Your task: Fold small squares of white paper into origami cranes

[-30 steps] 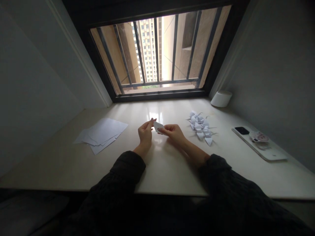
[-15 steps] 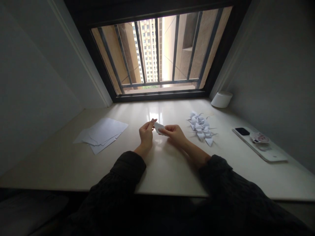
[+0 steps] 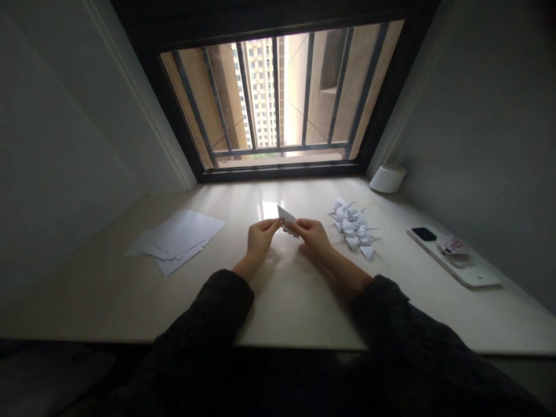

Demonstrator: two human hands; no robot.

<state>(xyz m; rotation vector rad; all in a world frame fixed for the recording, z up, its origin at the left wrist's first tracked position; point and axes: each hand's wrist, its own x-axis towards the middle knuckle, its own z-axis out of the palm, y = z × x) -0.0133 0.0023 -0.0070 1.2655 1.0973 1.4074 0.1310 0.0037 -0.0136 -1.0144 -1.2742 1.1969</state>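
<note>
A small piece of folded white paper (image 3: 286, 216) is held up over the middle of the white sill, one pointed corner toward the window. My left hand (image 3: 261, 236) pinches its near left edge between thumb and fingers. From the other side my right hand (image 3: 311, 233) grips it, thumb on top and fingers underneath. The two thumbs nearly meet on the paper, and its lower folds are partly hidden by the fingers. Right of my hands, several folded paper cranes (image 3: 351, 225) stand in a close cluster.
Loose white paper sheets (image 3: 186, 231) lie overlapping on the left. A phone (image 3: 456, 258) with a round grip on its back rests at the right. Behind it, a white cylindrical object (image 3: 388, 178) stands in the corner by the barred window (image 3: 278, 98).
The folded paper has turned, so a pointed corner now rises toward the window. My left hand has come lower and closer, its fingers now pinching the paper's edge beside my right thumb.
</note>
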